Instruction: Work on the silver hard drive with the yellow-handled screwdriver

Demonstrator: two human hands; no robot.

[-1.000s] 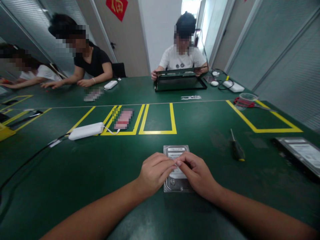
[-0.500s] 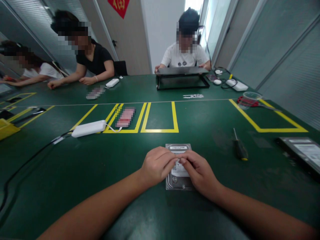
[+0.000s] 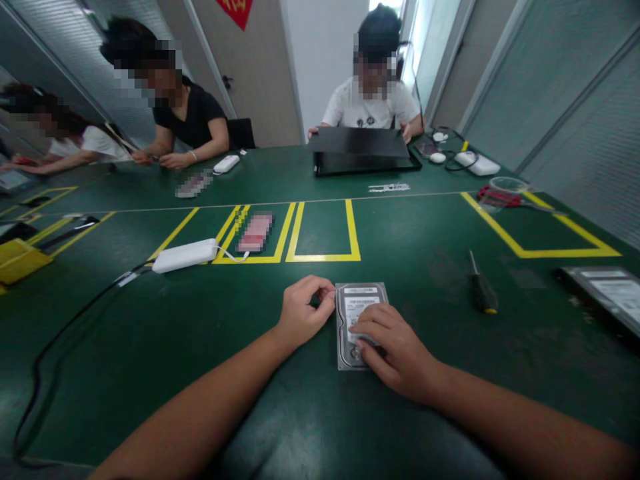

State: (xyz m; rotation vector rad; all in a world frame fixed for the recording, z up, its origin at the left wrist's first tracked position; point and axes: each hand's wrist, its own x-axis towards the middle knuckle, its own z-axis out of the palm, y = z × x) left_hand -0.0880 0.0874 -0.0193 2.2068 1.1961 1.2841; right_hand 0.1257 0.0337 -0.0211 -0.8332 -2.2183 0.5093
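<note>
A silver hard drive (image 3: 356, 297) with a white label lies flat on the green table (image 3: 250, 347) just in front of me. My right hand (image 3: 393, 350) rests on its near half, fingers laid across the label, holding it down. My left hand (image 3: 303, 312) sits just left of the drive, close to its edge. Its fingertips are pinched against the thumb; anything between them is too small to see.
A black-handled screwdriver (image 3: 481, 290) lies to the right, and a flat silver device (image 3: 607, 293) beyond it. A white adapter (image 3: 184, 255) with cable lies left, by yellow tape boxes (image 3: 325, 257). A person opposite handles a black panel (image 3: 360, 142); two other people sit at far left.
My left hand has come off the top of the drive and moved to its left side, fingers pinched. My right hand has stayed on the drive and slid slightly toward me.
</note>
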